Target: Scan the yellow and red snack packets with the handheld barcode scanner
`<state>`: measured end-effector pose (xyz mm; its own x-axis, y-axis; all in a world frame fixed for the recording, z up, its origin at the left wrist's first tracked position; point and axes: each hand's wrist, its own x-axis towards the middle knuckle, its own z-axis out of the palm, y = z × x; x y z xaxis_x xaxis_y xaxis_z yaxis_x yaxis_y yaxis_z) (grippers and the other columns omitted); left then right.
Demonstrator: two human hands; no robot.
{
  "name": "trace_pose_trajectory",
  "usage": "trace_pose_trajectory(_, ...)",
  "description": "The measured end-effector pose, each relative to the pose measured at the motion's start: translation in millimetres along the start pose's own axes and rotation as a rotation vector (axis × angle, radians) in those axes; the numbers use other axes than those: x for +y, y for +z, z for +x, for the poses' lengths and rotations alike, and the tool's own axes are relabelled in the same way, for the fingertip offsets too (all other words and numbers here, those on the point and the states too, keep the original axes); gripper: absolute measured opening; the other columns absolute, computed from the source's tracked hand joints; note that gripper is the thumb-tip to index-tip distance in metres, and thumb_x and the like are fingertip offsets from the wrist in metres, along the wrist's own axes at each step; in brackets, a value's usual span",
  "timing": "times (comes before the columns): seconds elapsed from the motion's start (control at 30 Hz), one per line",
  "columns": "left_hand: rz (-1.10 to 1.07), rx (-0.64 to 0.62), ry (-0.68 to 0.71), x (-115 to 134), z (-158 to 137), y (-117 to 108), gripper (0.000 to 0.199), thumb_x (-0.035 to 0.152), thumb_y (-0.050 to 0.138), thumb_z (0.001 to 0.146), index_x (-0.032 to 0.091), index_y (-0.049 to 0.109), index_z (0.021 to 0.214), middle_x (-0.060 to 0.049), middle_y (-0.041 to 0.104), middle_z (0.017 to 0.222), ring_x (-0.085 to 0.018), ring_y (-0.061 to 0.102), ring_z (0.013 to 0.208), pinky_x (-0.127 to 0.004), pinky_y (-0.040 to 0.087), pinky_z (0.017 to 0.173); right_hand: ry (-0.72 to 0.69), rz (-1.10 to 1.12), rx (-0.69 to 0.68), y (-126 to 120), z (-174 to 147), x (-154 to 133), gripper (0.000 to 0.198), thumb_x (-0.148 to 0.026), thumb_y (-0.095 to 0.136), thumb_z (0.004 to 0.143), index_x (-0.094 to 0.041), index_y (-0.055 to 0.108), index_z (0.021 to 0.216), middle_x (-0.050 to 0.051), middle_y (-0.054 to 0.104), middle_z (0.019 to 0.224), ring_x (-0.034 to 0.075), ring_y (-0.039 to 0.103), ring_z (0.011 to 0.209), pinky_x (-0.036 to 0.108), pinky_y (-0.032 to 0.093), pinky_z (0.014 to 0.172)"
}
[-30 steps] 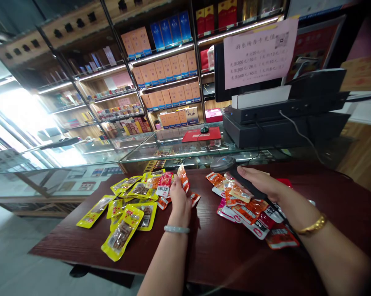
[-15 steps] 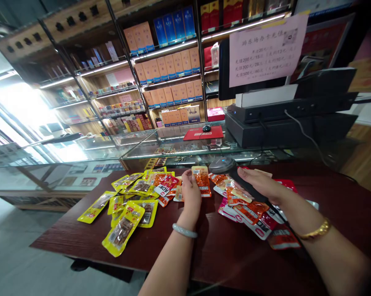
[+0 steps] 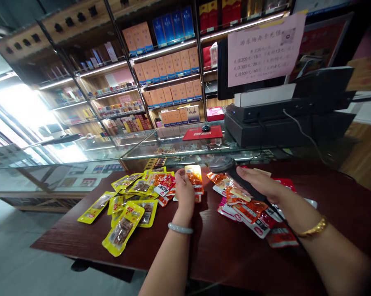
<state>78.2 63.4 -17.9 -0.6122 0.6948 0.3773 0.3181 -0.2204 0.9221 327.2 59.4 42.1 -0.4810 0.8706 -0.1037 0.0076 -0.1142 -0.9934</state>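
Upright in my left hand (image 3: 184, 192) is an orange snack packet (image 3: 195, 179) with a pale top, lit brightly on its face. My right hand (image 3: 259, 183) is wrapped round the handle of a black barcode scanner (image 3: 245, 183), its head pointing left towards that packet. Below the scanner lies a pile of orange, red and white snack packets (image 3: 250, 211), partly hidden by my right hand and arm. Left of my left hand, red and orange packets (image 3: 165, 185) lie against a heap of yellow snack packets (image 3: 124, 230).
The packets lie on a dark red-brown table (image 3: 80, 242). Behind it stands a glass counter (image 3: 173, 142) with a mouse (image 3: 205, 128) on a red mat (image 3: 190, 133). A monitor with a pink notice (image 3: 262, 53) and black equipment (image 3: 265, 127) stand at the right. Shelves of boxes (image 3: 170, 65) line the back.
My left hand has moved slightly left with the orange packet. Bright light now falls on the packet. My right hand and the scanner have hardly moved.
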Motion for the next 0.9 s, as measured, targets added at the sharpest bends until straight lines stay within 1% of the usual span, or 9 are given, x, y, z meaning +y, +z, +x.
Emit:
trace_pose_trajectory(0.1, 0.084, -0.007, 0.018, 0.9, 0.4, -1.3, 0.025, 0.010, 0.055, 0.084, 0.023, 0.057, 0.105, -0.007, 0.068, 0.093, -0.022, 0.066, 0.089, -0.031, 0.047, 0.082, 0.020, 0.040, -0.071, 0.4, -0.4, 1.3, 0.057, -0.074, 0.059, 0.080, -0.019, 0.054, 0.068, -0.003, 0.052, 0.050, 0.008, 0.041, 0.041, 0.022, 0.025, 0.039)
trace_pose_trajectory(0.2, 0.146, -0.064, 0.046, -0.2, -6.3, 4.5, 0.030, 0.011, 0.054, 0.084, 0.024, 0.057, 0.111, -0.007, 0.070, 0.093, -0.023, 0.067, 0.091, -0.032, 0.047, 0.081, 0.026, 0.044, -0.126, 0.7, 0.8, 5.6, 0.055, -0.072, 0.059, 0.082, -0.018, 0.057, 0.073, -0.004, 0.053, 0.052, 0.008, 0.040, 0.041, 0.021, 0.026, 0.039)
trace_pose_trajectory(0.3, 0.176, -0.144, 0.062, -1.5, -12.3, 9.6, 0.030, 0.018, 0.048, 0.091, 0.023, 0.053, 0.120, -0.008, 0.072, 0.096, -0.022, 0.068, 0.090, -0.032, 0.049, 0.079, 0.015, 0.051, -0.116, -0.2, 3.1, 10.7, 0.052, -0.070, 0.060, 0.084, -0.018, 0.057, 0.074, -0.003, 0.055, 0.056, 0.008, 0.043, 0.043, 0.021, 0.029, 0.040)
trace_pose_trajectory(0.37, 0.213, -0.173, 0.077, -1.3, -13.8, 9.9, 0.032, 0.018, 0.045, 0.092, 0.022, 0.051, 0.123, -0.008, 0.072, 0.096, -0.021, 0.069, 0.089, -0.031, 0.049, 0.079, 0.029, 0.088, -0.093, -1.4, 4.8, 13.5, 0.052, -0.070, 0.061, 0.082, -0.019, 0.058, 0.075, -0.002, 0.058, 0.059, 0.008, 0.044, 0.044, 0.021, 0.030, 0.040)
trace_pose_trajectory(0.47, 0.292, -0.169, 0.106, -0.1, -13.3, 7.7, 0.037, 0.011, 0.043, 0.089, 0.021, 0.051, 0.124, -0.007, 0.072, 0.094, -0.021, 0.069, 0.087, -0.031, 0.050, 0.078, 0.051, 0.125, -0.071, -3.1, 6.8, 15.6, 0.053, -0.071, 0.065, 0.078, -0.019, 0.060, 0.078, -0.002, 0.059, 0.060, 0.009, 0.045, 0.044, 0.021, 0.031, 0.039)
trace_pose_trajectory(0.53, 0.321, -0.163, 0.118, -0.2, -12.2, 6.5, 0.038, 0.009, 0.043, 0.088, 0.021, 0.052, 0.124, -0.007, 0.072, 0.092, -0.021, 0.069, 0.086, -0.031, 0.050, 0.078, 0.046, 0.132, -0.075, -3.7, 7.1, 15.6, 0.053, -0.071, 0.065, 0.078, -0.019, 0.060, 0.078, -0.002, 0.058, 0.059, 0.008, 0.045, 0.043, 0.020, 0.030, 0.038)
trace_pose_trajectory(0.63, 0.317, -0.136, 0.116, -3.3, -9.4, 6.2, 0.036, 0.010, 0.044, 0.088, 0.020, 0.053, 0.121, -0.008, 0.072, 0.094, -0.021, 0.069, 0.088, -0.032, 0.050, 0.079, 0.030, 0.134, -0.116, -3.5, 6.1, 14.2, 0.050, -0.068, 0.061, 0.084, -0.019, 0.058, 0.076, -0.002, 0.057, 0.057, 0.007, 0.043, 0.042, 0.019, 0.028, 0.037)
trace_pose_trajectory(0.73, 0.275, -0.114, 0.085, -8.5, -6.0, 7.2, 0.031, 0.015, 0.046, 0.090, 0.021, 0.053, 0.119, -0.009, 0.072, 0.102, -0.021, 0.069, 0.093, -0.033, 0.051, 0.082, 0.014, 0.125, -0.127, -2.3, 4.9, 12.8, 0.049, -0.066, 0.061, 0.085, -0.019, 0.057, 0.077, -0.003, 0.057, 0.059, 0.007, 0.043, 0.041, 0.019, 0.028, 0.037)
trace_pose_trajectory(0.9, 0.206, -0.168, 0.075, -12.1, -5.7, 9.3, 0.027, 0.021, 0.045, 0.093, 0.021, 0.050, 0.120, -0.010, 0.070, 0.108, -0.021, 0.069, 0.097, -0.034, 0.052, 0.086, 0.038, 0.085, -0.115, 0.3, 3.8, 11.2, 0.051, -0.069, 0.060, 0.084, -0.019, 0.055, 0.076, -0.003, 0.056, 0.058, 0.008, 0.043, 0.043, 0.020, 0.027, 0.038)
